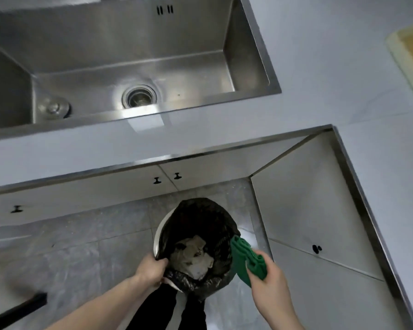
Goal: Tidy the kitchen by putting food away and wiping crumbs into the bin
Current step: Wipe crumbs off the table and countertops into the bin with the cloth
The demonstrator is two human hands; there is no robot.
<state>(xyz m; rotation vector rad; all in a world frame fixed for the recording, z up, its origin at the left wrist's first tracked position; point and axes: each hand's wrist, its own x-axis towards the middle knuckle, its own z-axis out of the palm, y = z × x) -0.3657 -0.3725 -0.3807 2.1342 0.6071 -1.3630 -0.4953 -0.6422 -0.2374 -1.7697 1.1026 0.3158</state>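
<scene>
- Left hand (pixel 153 270) grips the bin (pixel 196 246) liner's near rim, on the floor.
- Right hand (pixel 267 279) holds a green cloth (pixel 243 258) at the bin's right edge.
- Surface (pixel 343 67) looks wiped; emptying crumbs seems the last step.

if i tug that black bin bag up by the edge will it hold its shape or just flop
Probably flop: the black bin bag looks thin and crinkled, bunching where the left hand grips its edge. It likely lifts easily, since only some crumpled paper-like waste shows inside. The film looks glossy, so it could slip through a loose grip.
</scene>
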